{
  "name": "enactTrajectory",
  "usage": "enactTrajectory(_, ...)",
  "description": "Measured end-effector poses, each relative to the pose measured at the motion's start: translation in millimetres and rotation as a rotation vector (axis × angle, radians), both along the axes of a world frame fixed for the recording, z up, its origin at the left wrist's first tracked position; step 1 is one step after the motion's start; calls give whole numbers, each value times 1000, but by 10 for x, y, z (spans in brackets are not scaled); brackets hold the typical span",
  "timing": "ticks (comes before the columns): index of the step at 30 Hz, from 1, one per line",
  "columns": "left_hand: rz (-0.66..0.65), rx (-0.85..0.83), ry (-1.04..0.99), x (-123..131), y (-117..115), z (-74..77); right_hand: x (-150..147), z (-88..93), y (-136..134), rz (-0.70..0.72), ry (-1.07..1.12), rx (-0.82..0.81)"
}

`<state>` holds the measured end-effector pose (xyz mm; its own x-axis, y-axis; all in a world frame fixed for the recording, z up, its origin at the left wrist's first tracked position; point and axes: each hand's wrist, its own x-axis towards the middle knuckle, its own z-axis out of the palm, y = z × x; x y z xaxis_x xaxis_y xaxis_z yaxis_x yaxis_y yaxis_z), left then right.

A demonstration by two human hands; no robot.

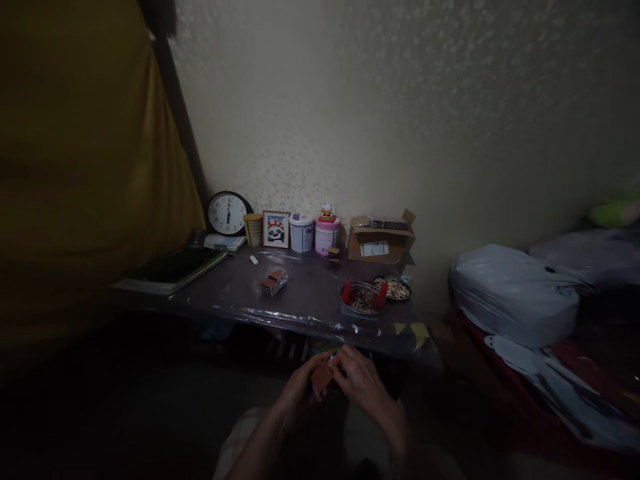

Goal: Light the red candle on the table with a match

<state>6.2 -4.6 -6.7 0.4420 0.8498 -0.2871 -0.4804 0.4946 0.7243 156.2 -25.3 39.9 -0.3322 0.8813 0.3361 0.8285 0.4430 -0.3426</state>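
Observation:
My left hand (300, 385) and my right hand (363, 381) are close together low in the view, in front of the table edge. My left hand grips a small reddish-brown box (323, 379). A thin pale stick (331, 359) shows at the top of the box, between my fingers, and my right hand seems to pinch it. Part of the box is hidden by my fingers. Beyond my hands, a plastic-covered table (305, 297) holds a steel plate of matchsticks with red pieces (361, 298), a second plate of matchsticks (393, 288), and a small plastic-wrapped stack of reddish boxes (273, 281).
Along the wall stand a round clock (229, 213), a framed picture (276, 229), tins (302, 235) and an open cardboard box (381, 240). A book (173, 270) lies at the table's left. A large plastic-wrapped bundle (513, 297) sits at right, and yellow cloth (85, 173) hangs at left.

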Motion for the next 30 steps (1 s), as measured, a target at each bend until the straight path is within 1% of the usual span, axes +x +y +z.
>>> enactTrajectory(4, 1, -10, 9, 16, 5, 2, 11, -23, 4, 5, 20, 4)
enactTrajectory(11, 9, 5, 3, 40, -40, 114, 15, -4, 11, -7, 52, -18)
enactTrajectory(13, -3, 13, 8, 38, -35, 99, 11, 9, 13, -20, 55, -31)
enactTrajectory(16, -16, 25, 18, 36, -7, 36, 4, 15, 23, -45, 81, -68)
enactTrajectory(21, 7, 66, 37, 33, 25, -26, 18, -43, 77, -102, 181, -104)
enactTrajectory(23, 31, 70, 39, 27, 29, -25, 42, -63, 114, -141, 301, -175)
enactTrajectory(25, 49, 59, 33, 19, 33, -19, 71, -61, 148, -149, 497, -290)
enactTrajectory(28, 59, 32, 9, 6, 31, 0, 108, -15, 171, -115, 807, -449)
enactTrajectory(30, 61, 26, -15, -4, 22, 28, 117, 25, 168, -103, 947, -524)
